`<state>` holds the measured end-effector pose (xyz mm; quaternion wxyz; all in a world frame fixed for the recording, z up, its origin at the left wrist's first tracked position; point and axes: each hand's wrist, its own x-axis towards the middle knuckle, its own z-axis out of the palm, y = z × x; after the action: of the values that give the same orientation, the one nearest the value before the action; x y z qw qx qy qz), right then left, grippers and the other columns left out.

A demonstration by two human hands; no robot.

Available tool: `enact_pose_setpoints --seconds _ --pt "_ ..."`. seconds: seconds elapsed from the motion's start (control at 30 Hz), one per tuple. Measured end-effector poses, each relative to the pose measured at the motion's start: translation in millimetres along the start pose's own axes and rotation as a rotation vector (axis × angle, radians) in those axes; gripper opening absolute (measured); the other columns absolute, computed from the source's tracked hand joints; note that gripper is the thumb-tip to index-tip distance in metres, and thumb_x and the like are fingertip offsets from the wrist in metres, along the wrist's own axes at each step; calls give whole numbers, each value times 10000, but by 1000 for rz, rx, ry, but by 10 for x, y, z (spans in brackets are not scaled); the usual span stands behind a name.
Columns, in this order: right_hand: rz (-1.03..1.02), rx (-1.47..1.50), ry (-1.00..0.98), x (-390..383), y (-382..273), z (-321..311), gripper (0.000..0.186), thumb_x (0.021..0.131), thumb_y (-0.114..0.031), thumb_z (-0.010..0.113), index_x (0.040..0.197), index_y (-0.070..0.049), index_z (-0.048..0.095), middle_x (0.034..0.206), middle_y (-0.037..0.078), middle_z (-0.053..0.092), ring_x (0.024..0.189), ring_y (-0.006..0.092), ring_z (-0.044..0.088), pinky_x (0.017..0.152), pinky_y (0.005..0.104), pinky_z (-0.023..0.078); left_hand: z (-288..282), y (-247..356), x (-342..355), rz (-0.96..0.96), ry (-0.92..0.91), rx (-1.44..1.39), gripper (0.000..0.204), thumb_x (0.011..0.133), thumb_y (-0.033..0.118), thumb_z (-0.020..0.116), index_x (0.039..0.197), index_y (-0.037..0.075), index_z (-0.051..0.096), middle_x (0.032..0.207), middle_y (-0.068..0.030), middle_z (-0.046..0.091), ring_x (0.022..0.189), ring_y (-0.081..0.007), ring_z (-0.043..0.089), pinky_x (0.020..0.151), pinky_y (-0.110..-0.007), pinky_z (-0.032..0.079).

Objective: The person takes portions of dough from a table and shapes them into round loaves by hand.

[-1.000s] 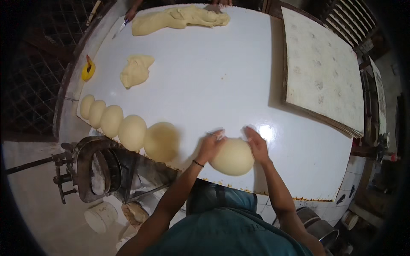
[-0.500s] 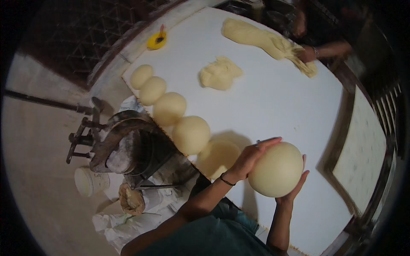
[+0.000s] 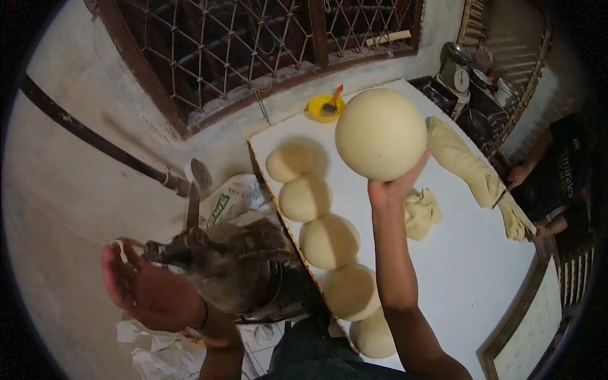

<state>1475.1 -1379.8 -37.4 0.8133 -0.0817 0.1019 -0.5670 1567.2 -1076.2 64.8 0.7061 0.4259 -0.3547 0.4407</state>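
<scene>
Where a dough ball [image 3: 381,134] is propped, the right hand [image 3: 399,185] is cupped beneath. The left hand [image 3: 154,292] is loosely spread, well apart.

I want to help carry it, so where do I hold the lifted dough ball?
Probably best cupped wide at its bare left side, coming from the left: the dough ball is round with no handle, and the right hand takes up its lower right edge.
</scene>
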Motion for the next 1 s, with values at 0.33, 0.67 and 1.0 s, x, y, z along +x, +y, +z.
enact_pose_setpoints --seconds 0.33,0.67,1.0 --pt "145 -851 207 708 480 -2072 680 881 -496 467 1405 -112 266 1410 129 306 1263 284 325 1014 436 294 -668 -866 -341 79 -733 781 458 971 399 270 1104 63 551 1230 -187 489 1204 -414 385 972 -531 313" --pt "63 -991 292 582 -1514 -2578 545 855 -237 597 1293 -31 345 1205 186 500 1011 285 564 789 420 522 -633 -965 -454 259 -687 1080 414 981 328 359 983 0 611 1152 -162 573 1120 -309 499 902 -459 437" --pt "29 -1163 -120 328 -1017 -1167 416 683 10 633 1082 5 515 978 115 589 858 203 592 745 333 520 -531 -556 -179 -285 -616 611 423 966 322 374 1136 -40 512 1272 -170 494 1152 -305 478 968 -409 359"
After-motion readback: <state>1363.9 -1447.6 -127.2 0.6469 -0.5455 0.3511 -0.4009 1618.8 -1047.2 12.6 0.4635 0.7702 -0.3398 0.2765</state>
